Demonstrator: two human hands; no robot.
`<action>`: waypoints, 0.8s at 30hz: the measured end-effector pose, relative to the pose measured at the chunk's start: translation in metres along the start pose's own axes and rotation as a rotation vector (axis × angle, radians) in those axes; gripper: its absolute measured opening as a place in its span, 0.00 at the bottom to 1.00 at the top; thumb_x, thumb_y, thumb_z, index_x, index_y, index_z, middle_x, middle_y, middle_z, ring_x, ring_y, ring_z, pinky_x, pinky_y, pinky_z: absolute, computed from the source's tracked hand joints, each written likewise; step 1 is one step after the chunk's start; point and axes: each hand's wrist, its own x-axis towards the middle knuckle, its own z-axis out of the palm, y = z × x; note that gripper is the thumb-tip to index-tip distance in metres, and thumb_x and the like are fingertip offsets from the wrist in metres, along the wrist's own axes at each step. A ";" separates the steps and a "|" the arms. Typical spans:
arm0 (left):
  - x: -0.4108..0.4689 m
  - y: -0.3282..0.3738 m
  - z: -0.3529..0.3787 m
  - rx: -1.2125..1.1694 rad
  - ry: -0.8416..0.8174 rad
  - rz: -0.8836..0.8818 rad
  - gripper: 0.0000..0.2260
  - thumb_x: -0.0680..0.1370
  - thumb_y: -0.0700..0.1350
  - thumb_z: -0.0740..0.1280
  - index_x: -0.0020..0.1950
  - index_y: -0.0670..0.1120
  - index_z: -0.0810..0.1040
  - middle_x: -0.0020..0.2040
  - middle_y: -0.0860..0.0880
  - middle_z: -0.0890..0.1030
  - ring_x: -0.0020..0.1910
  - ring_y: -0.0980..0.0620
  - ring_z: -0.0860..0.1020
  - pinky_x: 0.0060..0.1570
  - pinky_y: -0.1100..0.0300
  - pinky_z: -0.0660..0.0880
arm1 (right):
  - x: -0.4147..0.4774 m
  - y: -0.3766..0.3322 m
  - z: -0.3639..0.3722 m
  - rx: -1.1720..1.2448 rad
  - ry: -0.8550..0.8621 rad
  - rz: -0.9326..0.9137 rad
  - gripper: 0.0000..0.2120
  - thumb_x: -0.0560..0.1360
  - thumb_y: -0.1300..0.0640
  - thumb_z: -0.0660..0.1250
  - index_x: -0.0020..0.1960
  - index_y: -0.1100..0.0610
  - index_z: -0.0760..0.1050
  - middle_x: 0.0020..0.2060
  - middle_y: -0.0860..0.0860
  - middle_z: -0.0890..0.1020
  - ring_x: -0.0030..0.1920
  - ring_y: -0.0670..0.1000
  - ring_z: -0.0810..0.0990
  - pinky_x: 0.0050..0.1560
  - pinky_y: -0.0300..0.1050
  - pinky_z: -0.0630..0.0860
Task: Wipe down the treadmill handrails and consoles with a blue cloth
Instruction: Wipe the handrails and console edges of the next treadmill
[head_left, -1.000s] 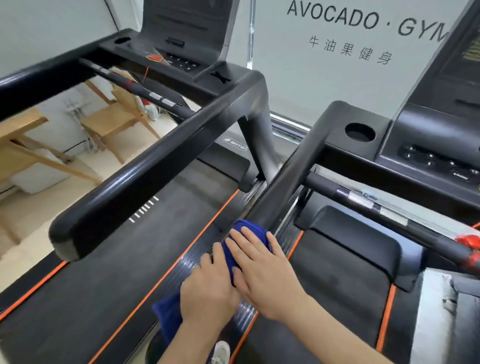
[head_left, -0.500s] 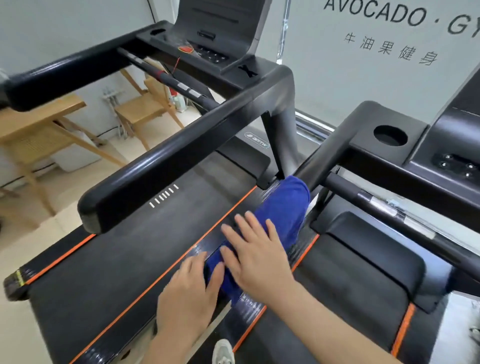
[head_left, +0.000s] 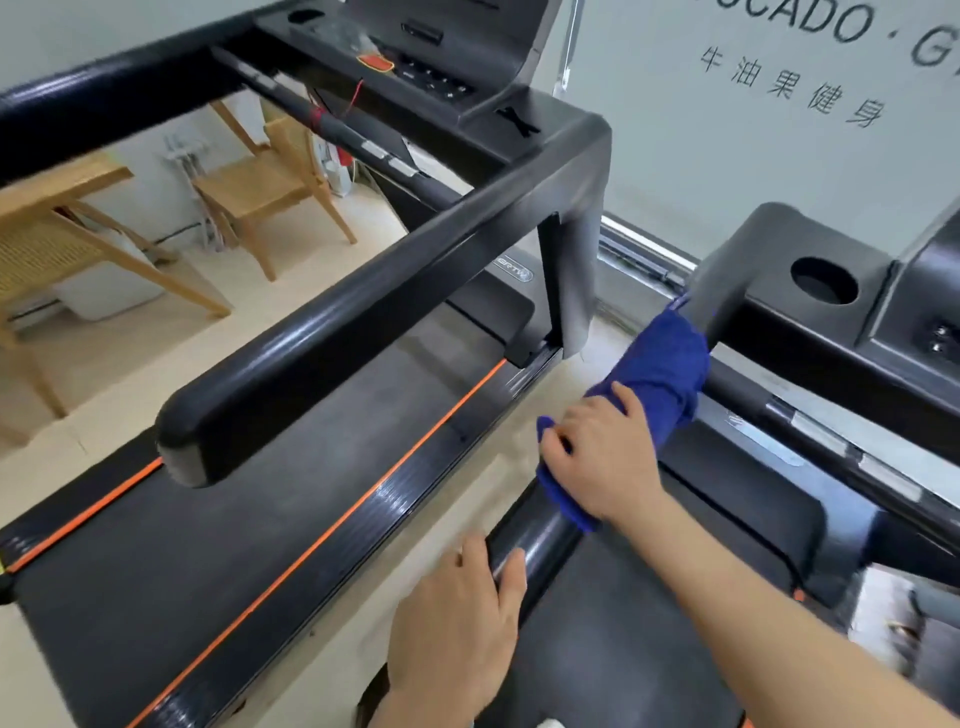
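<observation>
A blue cloth (head_left: 660, 364) is wrapped around the black left handrail (head_left: 535, 540) of the right treadmill, just below its console (head_left: 769, 244). My right hand (head_left: 602, 457) grips the lower part of the cloth around the rail. Lower down, my left hand (head_left: 457, 623) holds the bare near end of the same rail, fingers on one side and thumb on the other. The left treadmill's long right handrail (head_left: 363, 322) runs diagonally up to its console (head_left: 441, 67).
A cup holder (head_left: 823, 280) is sunk into the right console. A crossbar with silver sensors (head_left: 831, 441) runs to the right of the cloth. Wooden chairs (head_left: 260, 182) and a wooden table (head_left: 52, 192) stand beyond the left treadmill. Its belt (head_left: 234, 519) lies below.
My right hand has slid the cloth up the rail toward the console. My left hand has come off the cloth and now holds the bare rail lower down.
</observation>
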 end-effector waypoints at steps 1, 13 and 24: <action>0.001 -0.002 0.000 0.004 -0.052 0.012 0.32 0.76 0.65 0.36 0.56 0.51 0.74 0.45 0.50 0.82 0.40 0.45 0.81 0.33 0.53 0.73 | -0.022 -0.019 0.004 0.044 -0.014 -0.074 0.16 0.73 0.51 0.58 0.27 0.51 0.71 0.29 0.46 0.77 0.40 0.51 0.77 0.66 0.53 0.62; -0.001 -0.006 0.002 -0.041 0.063 0.131 0.20 0.81 0.60 0.43 0.64 0.51 0.64 0.54 0.50 0.80 0.53 0.45 0.78 0.44 0.53 0.69 | 0.010 0.015 0.002 0.060 -0.061 0.120 0.17 0.72 0.50 0.52 0.37 0.51 0.79 0.41 0.44 0.81 0.53 0.47 0.76 0.69 0.48 0.54; 0.007 0.015 -0.016 0.158 0.099 0.127 0.15 0.79 0.53 0.52 0.50 0.48 0.76 0.34 0.52 0.78 0.30 0.50 0.79 0.25 0.59 0.62 | -0.008 0.040 0.007 0.193 0.021 -0.416 0.14 0.74 0.52 0.57 0.49 0.52 0.81 0.47 0.44 0.82 0.55 0.49 0.78 0.64 0.50 0.66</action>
